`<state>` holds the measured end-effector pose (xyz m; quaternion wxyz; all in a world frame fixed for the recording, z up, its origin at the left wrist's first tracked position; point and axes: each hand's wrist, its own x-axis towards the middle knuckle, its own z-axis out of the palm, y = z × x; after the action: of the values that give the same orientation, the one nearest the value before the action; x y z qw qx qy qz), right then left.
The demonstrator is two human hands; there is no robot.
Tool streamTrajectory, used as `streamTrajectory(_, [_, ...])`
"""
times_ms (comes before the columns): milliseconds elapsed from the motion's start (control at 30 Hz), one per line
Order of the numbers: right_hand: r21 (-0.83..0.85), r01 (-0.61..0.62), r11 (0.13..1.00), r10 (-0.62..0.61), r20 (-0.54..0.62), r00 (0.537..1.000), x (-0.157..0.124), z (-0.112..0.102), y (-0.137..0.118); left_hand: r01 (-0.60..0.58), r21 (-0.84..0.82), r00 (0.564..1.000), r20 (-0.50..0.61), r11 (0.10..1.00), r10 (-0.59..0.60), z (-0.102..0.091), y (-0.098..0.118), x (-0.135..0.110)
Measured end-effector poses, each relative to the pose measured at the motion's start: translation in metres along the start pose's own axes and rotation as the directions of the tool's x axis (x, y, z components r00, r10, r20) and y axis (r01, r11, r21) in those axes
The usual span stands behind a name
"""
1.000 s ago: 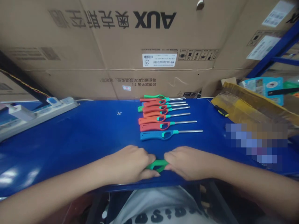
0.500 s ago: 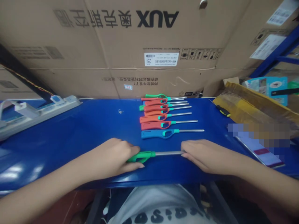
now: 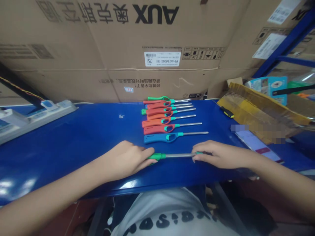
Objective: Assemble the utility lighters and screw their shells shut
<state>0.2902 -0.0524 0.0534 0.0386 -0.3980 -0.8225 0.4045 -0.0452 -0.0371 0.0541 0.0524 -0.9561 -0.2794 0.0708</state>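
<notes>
My left hand (image 3: 129,160) is closed around the handle of a green long-nosed gas lighter (image 3: 158,156), hiding most of the grip. The lighter lies level across the front of the table, its metal tube pointing right. At the tube's tip, my right hand (image 3: 219,154) pinches with thumb and fingers. A small teal-green bit shows between those fingers; its kind I cannot make out. Just beyond the hands, a blue gas lighter (image 3: 161,138) is the nearest of a stacked row of several red, orange and green lighters (image 3: 157,123), all with tubes to the right.
The blue table (image 3: 98,131) backs onto a large cardboard box (image 3: 108,49). On the left stands a white power strip (image 3: 36,121). A black-and-yellow screwdriver (image 3: 226,112), a yellow-taped package (image 3: 251,105) and a pale flat packet (image 3: 256,142) lie at the right.
My left hand now covers more of the green lighter's handle and trigger. The fingers of my right hand have loosened from a fist into a pinch, exposing a teal-green bit. The view has shifted slightly.
</notes>
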Motion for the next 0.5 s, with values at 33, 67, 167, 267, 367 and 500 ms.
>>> streamTrajectory(33, [0.030, -0.003, 1.000, 0.002, 0.016, 1.000, 0.000, -0.001, 0.001, -0.002, 0.006, 1.000, -0.016, 1.000, 0.002, 0.001, 0.001, 0.000])
streamTrajectory(67, [0.054, -0.006, 0.999, 0.004, 0.028, 1.000, -0.001, -0.002, 0.001, -0.004, 0.006, 1.000, -0.030, 1.000, 0.004, 0.002, 0.001, 0.001])
streamTrajectory(167, [0.068, -0.015, 0.998, 0.013, 0.031, 0.999, -0.001, -0.002, -0.001, -0.014, 0.001, 0.998, -0.066, 1.000, 0.014, 0.004, 0.003, 0.002])
streamTrajectory(267, [0.039, -0.023, 0.999, 0.023, -0.002, 1.000, 0.001, 0.002, -0.006, -0.008, 0.007, 0.996, -0.086, 1.000, 0.009, 0.005, 0.007, 0.005])
streamTrajectory(367, [-0.008, 0.016, 1.000, -0.016, -0.034, 0.999, 0.005, 0.006, -0.011, 0.014, -0.035, 0.997, -0.079, 0.999, -0.017, 0.005, 0.013, 0.009])
streamTrajectory(500, [-0.166, 0.042, 0.985, -0.057, -0.081, 0.995, 0.011, 0.008, -0.018, 0.069, -0.130, 0.995, -0.059, 0.989, -0.078, 0.007, 0.020, 0.017])
